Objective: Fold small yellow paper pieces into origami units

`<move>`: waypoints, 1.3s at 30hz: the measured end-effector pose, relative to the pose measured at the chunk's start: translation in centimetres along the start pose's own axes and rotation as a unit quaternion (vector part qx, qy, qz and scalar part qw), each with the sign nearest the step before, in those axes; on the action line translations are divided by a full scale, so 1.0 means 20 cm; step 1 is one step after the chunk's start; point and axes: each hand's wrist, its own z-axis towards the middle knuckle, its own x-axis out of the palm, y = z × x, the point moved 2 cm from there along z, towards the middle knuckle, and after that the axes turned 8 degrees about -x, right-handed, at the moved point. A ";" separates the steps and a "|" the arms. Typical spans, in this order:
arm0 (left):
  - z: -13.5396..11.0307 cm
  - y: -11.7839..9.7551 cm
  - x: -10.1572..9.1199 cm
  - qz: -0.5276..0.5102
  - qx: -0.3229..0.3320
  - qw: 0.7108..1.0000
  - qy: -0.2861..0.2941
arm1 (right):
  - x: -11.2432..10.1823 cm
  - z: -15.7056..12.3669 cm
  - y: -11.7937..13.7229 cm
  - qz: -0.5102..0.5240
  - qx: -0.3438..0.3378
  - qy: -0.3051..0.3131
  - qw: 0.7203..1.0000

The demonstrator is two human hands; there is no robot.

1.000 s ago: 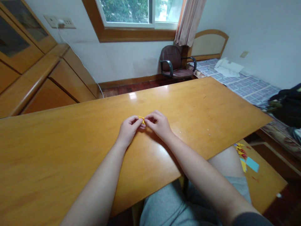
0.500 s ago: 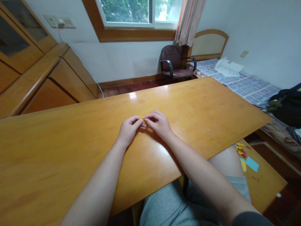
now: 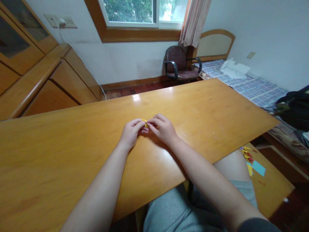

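A small yellow piece of paper (image 3: 145, 121) is pinched between my two hands over the middle of the wooden table (image 3: 72, 145). My left hand (image 3: 131, 132) grips it from the left with thumb and fingers closed. My right hand (image 3: 163, 128) grips it from the right, fingers curled and pressed together. Most of the paper is hidden by my fingertips, so only a thin yellow sliver shows. Both wrists rest on the tabletop.
A lower wooden bench (image 3: 270, 183) at the right carries scraps of yellow, red and blue paper (image 3: 251, 159). A dark office chair (image 3: 178, 64) stands under the window, a bed (image 3: 256, 90) lies at the right, and wooden cabinets (image 3: 36, 74) line the left wall.
The hands stay in the same spot; the fingers have drawn slightly closer, hiding more of the yellow paper.
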 end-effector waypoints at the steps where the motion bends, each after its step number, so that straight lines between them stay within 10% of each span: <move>1: 0.00 0.00 0.00 -0.001 -0.003 1.000 0.001 | 0.00 0.00 0.00 -0.003 -0.006 0.002 1.000; 39: 0.00 0.00 -0.01 -0.008 -0.016 1.000 0.010 | -0.02 0.00 0.01 0.022 0.001 0.011 1.000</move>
